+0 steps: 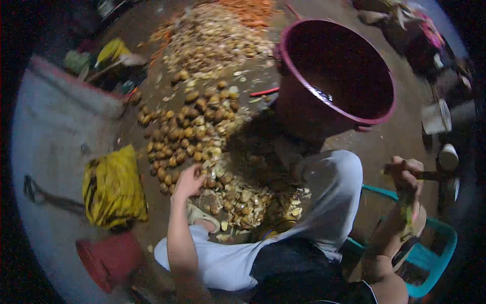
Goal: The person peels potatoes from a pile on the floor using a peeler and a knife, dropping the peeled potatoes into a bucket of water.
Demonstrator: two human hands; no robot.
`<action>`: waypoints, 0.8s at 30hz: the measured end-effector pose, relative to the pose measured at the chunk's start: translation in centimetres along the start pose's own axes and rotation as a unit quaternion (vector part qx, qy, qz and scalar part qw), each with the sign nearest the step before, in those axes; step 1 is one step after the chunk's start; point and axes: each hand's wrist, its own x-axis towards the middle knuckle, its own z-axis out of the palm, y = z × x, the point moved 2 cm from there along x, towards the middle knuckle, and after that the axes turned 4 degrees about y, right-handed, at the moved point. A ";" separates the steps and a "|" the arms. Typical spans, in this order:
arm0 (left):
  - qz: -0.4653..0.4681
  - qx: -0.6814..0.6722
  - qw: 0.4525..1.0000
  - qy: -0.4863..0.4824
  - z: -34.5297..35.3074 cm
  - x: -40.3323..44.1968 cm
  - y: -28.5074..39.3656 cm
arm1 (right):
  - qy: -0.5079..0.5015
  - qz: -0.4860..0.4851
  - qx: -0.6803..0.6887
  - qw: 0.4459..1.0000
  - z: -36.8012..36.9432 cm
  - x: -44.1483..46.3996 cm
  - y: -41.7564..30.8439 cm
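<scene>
My left hand [189,183] reaches down to the near edge of a heap of round brown, potato-like vegetables [185,133]. Its fingers are bent but apart, close to the vegetables, and nothing shows in its grasp. Pale peelings and cut pieces [246,205] cover the floor just right of it. Off to the right, my right hand [406,177] is raised beside my knee and closed round a tool with a dark handle [434,175]; its far end is too blurred to name.
A large maroon tub [331,119] stands ahead. Behind the heap lies a pile of pale pieces [212,40] and orange shreds [253,12]. A yellow bag [115,187] and a red bucket [111,261] are at left. A turquoise plastic frame [445,248] is at right.
</scene>
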 end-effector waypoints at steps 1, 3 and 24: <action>-0.033 -0.033 0.999 0.010 1.3 0.0 0.6 | -0.019 -0.111 -0.204 0.972 -1.2 1.9 0.9; -0.017 -0.012 0.996 0.084 -4.6 -1.6 -4.9 | 0.058 -0.113 -0.186 0.974 8.9 5.0 5.1; -0.099 -0.274 0.928 0.232 24.4 18.7 -9.8 | -0.329 -0.003 -0.619 0.713 24.3 18.2 19.7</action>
